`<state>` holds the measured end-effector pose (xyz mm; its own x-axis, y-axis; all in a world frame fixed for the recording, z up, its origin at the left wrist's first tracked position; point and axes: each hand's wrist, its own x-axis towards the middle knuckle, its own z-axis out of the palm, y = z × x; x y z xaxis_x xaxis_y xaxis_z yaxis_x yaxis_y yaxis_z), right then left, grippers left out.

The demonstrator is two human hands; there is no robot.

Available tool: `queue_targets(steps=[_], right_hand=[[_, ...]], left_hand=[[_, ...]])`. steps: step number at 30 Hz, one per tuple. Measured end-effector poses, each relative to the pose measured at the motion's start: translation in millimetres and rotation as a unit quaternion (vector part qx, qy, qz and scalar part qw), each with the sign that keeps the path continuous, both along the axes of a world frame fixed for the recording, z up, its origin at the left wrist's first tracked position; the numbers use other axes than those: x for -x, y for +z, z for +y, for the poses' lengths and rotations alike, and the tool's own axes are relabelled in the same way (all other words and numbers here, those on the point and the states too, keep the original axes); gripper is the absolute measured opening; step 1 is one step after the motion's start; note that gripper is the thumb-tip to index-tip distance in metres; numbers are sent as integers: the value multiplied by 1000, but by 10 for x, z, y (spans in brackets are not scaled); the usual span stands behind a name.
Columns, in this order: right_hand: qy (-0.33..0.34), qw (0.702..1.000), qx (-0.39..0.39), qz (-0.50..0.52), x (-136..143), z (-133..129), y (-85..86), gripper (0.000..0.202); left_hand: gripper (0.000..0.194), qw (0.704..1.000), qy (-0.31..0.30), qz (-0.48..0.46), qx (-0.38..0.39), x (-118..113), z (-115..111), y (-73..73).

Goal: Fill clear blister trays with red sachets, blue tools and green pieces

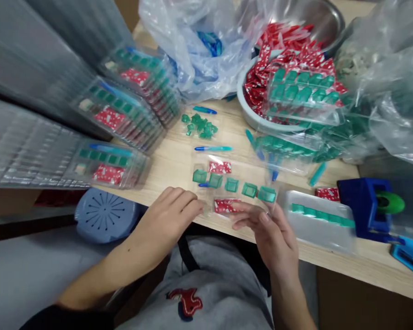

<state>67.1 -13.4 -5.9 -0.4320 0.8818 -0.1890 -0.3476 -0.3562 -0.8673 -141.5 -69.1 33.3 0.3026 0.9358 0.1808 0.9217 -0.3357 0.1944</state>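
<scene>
In front of me lies a clear plastic tray [239,158] with two red-and-white patterned packets [220,167] and a row of several green translucent cubes [231,184]. A blue pen tip [203,185] shows beside the cubes. My left hand [172,215] is at the tray's left end, fingers bent and pressed together; their tips are partly hidden, so I cannot see what they hold. My right hand [273,231] is over the tray's lower right, fingers apart and partly stretched, near the lower packet [225,205]. I see nothing plainly held in it.
Filled clear boxes stand in stacks [112,158] on the left. Behind are loose green pieces [199,126], a plastic bag [206,64] and a tub [249,112] of red packets. At right lie a clear case [320,236] with a green strip and a blue tape dispenser [361,206].
</scene>
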Motion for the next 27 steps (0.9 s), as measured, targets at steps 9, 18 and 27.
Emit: queue_targets(steps=[9, 18, 27], right_hand=[[33, 998, 58, 1, -51, -91, -217, 15], [76, 991, 107, -34, -51, -101, -213, 7], [109, 985, 125, -35, -233, -130, -276, 8]], left_hand=[[17, 992, 34, -106, 62, -47, -183, -149], [26, 992, -56, -63, 99, 38, -287, -192], [37, 993, -114, 16, 37, -244, -305, -374]])
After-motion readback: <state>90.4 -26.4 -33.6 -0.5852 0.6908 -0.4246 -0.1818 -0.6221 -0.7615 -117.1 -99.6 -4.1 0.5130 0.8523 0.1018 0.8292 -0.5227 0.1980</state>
